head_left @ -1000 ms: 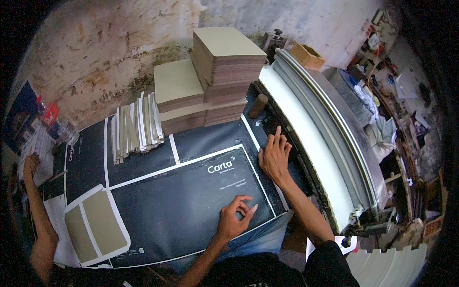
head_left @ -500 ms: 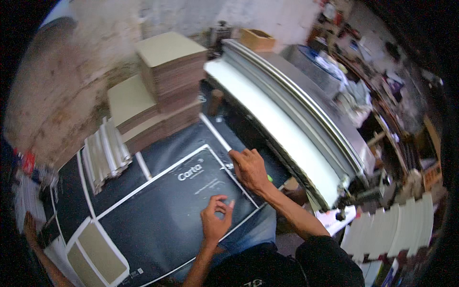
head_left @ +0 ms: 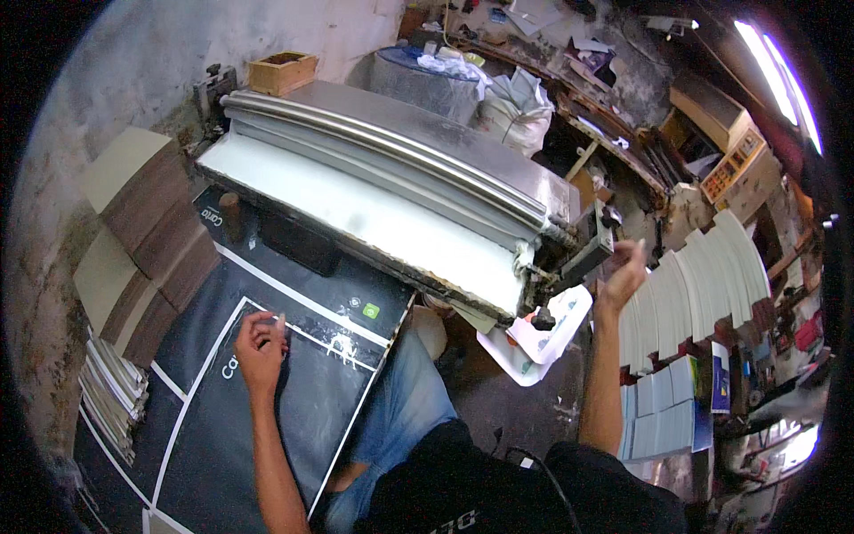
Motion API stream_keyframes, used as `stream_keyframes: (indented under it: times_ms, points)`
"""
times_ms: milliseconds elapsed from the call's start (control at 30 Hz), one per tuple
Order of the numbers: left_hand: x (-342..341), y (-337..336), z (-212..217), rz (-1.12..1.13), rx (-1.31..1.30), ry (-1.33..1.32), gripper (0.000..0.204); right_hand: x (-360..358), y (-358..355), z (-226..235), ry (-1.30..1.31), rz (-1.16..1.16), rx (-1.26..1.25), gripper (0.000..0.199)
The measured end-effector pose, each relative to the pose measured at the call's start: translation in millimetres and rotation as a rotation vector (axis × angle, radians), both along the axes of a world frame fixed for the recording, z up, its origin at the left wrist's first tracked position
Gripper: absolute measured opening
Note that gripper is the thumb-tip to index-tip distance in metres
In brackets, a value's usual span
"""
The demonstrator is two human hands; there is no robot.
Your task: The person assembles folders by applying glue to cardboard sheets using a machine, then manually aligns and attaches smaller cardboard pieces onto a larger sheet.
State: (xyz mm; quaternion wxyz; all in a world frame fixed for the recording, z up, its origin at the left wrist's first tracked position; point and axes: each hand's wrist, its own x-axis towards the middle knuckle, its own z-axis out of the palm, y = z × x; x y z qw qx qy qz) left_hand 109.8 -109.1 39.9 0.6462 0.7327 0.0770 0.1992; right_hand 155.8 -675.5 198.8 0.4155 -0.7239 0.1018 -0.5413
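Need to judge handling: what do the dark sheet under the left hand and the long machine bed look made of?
Dark sheet: seemingly printed card or coated paper, matt with white lines, lying flat. Machine bed: probably sheet metal, dull grey sheen with bright highlights along its rolled edges.

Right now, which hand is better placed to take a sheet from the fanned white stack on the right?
Right. The right hand is raised beside the fanned white stack, nearly touching it. The left hand rests on the dark printed sheet, far across.

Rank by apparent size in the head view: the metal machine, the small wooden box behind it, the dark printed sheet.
1. Metal machine
2. Dark printed sheet, though it looks close in size and lies nearer the camera, so unsure
3. Small wooden box, clearly smallest
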Motion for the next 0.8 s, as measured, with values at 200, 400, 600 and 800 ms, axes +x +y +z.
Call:
stream_keyframes:
  times_ms: [200,400,600,800]
  points:
    - [-3.6,-20.5,-0.4,-0.052,0.134,-0.038,0.021,75.0,-136.1,-131.3,0.114,-0.365,-0.368,0.049]
    - [-17.0,3.8,6.3,-0.029,0.098,-0.011,0.020,98.3,-82.9,-131.4,0.044,-0.290,-0.214,0.060]
    - [-15.5,2.8,0.6,-0.036,0.128,0.018,0.022,99.0,-75.4,-113.5,0.141,-0.158,0.120,0.070]
    - [-15.0,-6.2,4.1,-0.059,0.093,-0.007,0.022,82.9,-63.0,-86.4,0.114,-0.180,0.200,0.077]
